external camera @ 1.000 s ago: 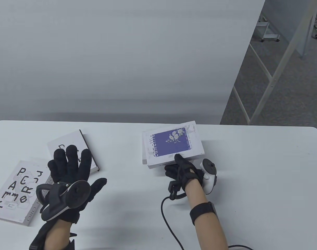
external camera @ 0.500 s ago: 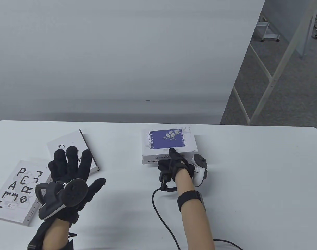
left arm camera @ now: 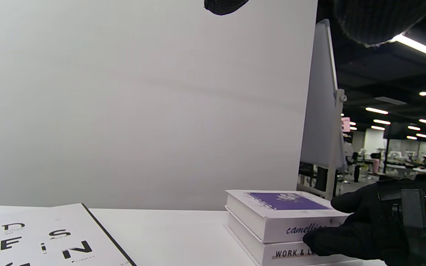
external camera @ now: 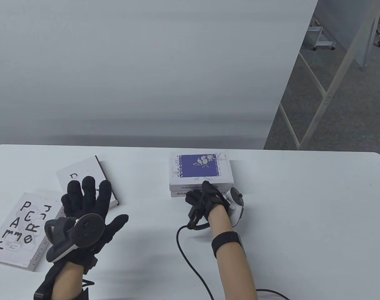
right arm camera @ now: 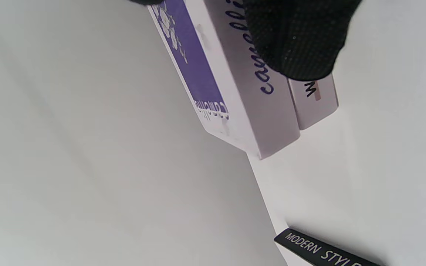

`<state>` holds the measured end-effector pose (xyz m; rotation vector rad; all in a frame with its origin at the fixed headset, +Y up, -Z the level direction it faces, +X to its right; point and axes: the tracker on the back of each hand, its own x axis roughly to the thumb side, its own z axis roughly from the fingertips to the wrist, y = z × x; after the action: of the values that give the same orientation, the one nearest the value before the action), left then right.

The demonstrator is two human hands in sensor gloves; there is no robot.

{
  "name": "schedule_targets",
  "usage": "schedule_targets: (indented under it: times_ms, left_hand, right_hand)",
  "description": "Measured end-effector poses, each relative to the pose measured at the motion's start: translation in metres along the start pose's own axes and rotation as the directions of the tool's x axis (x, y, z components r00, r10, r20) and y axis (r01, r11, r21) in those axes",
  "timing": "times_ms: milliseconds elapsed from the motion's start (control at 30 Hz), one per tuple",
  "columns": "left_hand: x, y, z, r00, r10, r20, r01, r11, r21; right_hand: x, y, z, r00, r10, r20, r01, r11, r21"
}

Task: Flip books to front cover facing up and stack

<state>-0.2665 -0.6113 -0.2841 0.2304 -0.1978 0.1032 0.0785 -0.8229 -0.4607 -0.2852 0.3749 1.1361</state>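
Observation:
A stack of two books stands mid-table. The purple-and-white camellia book lies cover up, squared on a white book with "WORK" on its spine. My right hand holds the stack's near edge, thumb on the camellia cover and fingers against the spines. The left wrist view shows the camellia book, the lower book and the right hand. My left hand is spread open and empty over the near corner of a white book with a black spine.
A white book with large black letters lies at the table's near left edge. The black spine reads "MODERN STYLE" in the right wrist view. A cable runs from my right wrist to the near edge. A white partition stands behind the table.
The camellia book turned and slid left until it lies squared on the lower book. My right hand moved left with it. My left hand stayed almost still.

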Motion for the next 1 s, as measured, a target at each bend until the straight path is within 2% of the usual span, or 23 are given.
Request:
schedule_targets:
  times_ms: [167,233,333,533,667,767,833,933,1000]
  left_hand:
    - [0.002,-0.001,0.000,1.000,0.001,0.006,-0.001,1.000,-0.005]
    - [0.004,-0.003,-0.002,1.000,-0.004,0.014,0.004,1.000,-0.012]
    - [0.010,-0.008,-0.004,0.999,-0.017,0.031,0.018,0.999,-0.027]
    - [0.024,-0.019,-0.009,0.997,-0.029,0.078,0.033,0.998,-0.046]
    - [0.034,-0.031,-0.013,0.993,-0.017,0.114,0.024,0.998,-0.060]
    - [0.040,-0.046,-0.017,0.991,0.045,0.125,-0.033,0.995,-0.097]
    - [0.042,-0.058,-0.020,0.989,0.089,0.122,-0.072,0.988,-0.136]
    - [0.045,-0.073,-0.022,0.992,0.047,0.115,-0.027,0.985,-0.172]
    - [0.046,-0.082,-0.023,0.993,-0.004,0.116,0.026,0.981,-0.191]
  right_hand:
    - [0.003,-0.001,0.005,0.998,0.064,0.027,-0.064,0.998,0.002]
    - [0.009,-0.002,0.010,0.986,0.155,0.055,-0.156,0.988,0.019]
    - [0.017,-0.004,0.021,0.955,0.277,0.105,-0.285,0.956,0.069]
    - [0.030,-0.010,0.048,0.891,0.399,0.217,-0.430,0.895,0.122]
    - [0.041,-0.016,0.072,0.787,0.520,0.332,-0.574,0.814,0.087]
    - [0.049,-0.021,0.093,0.680,0.617,0.397,-0.690,0.722,0.059]
    - [0.055,-0.027,0.109,0.568,0.694,0.442,-0.769,0.639,-0.015]
    - [0.062,-0.037,0.127,0.444,0.757,0.479,-0.840,0.538,-0.071]
    - [0.064,-0.045,0.138,0.421,0.765,0.487,-0.853,0.517,-0.075]
